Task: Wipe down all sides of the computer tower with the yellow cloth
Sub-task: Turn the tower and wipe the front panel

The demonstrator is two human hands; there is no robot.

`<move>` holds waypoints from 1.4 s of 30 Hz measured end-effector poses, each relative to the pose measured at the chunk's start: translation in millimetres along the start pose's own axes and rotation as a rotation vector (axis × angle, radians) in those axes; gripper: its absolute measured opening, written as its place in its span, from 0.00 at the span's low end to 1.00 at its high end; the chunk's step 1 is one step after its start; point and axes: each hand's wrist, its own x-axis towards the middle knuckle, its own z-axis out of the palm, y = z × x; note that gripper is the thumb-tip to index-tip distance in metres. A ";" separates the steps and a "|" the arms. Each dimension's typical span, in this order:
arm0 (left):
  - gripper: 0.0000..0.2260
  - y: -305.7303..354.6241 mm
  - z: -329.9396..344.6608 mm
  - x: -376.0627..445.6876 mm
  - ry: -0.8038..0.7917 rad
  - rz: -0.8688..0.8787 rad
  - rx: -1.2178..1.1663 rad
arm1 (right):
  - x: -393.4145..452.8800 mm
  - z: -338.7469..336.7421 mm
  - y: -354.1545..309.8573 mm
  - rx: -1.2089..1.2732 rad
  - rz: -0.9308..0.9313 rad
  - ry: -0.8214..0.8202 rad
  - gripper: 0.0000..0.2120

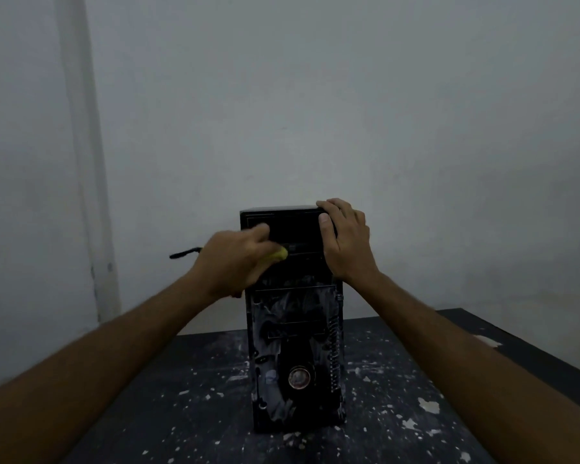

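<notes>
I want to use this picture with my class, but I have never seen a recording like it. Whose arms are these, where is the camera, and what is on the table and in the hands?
There is no machine here: the arms belong to a person who wears one wide-angle camera on the head, looking forward and down. So there is only this one view, and you see what that person sees.

A black computer tower stands upright on a dark, paint-flecked table before a pale wall. Its front faces the camera and is streaked with pale smears low down.

The left hand presses a yellow cloth against the upper front of the tower; only a bit of cloth shows. The right hand grips the tower's top right corner, apparently to steady it.

A dark cord sticks out left of the tower, behind the left hand.
</notes>
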 end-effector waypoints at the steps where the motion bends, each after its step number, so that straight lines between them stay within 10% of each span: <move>1: 0.10 -4.8 -3.6 6.1 0.056 -0.084 -0.021 | 1.0 -0.1 -0.6 0.000 -0.002 -0.001 0.24; 42: 0.12 5.8 32.6 -108.2 0.029 -0.074 -0.128 | -4.9 13.7 -1.6 0.088 0.016 0.101 0.20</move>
